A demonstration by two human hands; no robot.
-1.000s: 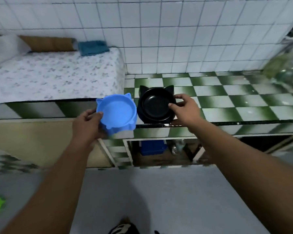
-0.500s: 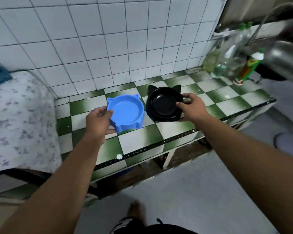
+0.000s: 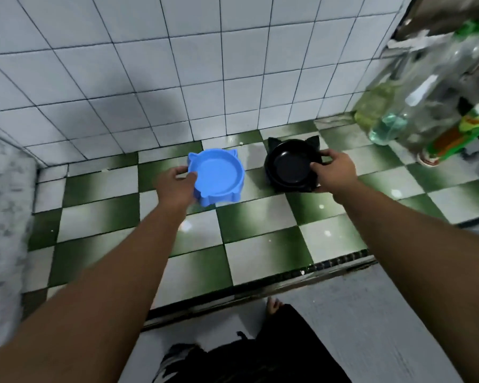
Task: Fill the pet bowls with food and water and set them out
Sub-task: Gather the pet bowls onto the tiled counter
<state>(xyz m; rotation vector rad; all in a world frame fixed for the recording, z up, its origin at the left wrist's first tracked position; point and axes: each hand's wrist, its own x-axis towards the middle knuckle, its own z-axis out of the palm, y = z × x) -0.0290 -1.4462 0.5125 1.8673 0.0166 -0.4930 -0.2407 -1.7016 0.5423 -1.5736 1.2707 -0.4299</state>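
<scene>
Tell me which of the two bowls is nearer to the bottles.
The black bowl, held by the right hand; the blue bowl, in the left hand, is farther from them.

White tiled wall (image 3: 155,64), green-checkered counter (image 3: 260,239), grey floor (image 3: 385,313)

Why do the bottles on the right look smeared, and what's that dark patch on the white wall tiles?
Head view: the bottles at the right edge are smeared, probably by head motion, as is the patterned cloth at left, while the blue bowl and black bowl look fairly sharp; the dark patch is a shadow on the tiled wall; grout lines bow from the wide-angle lens.
</scene>
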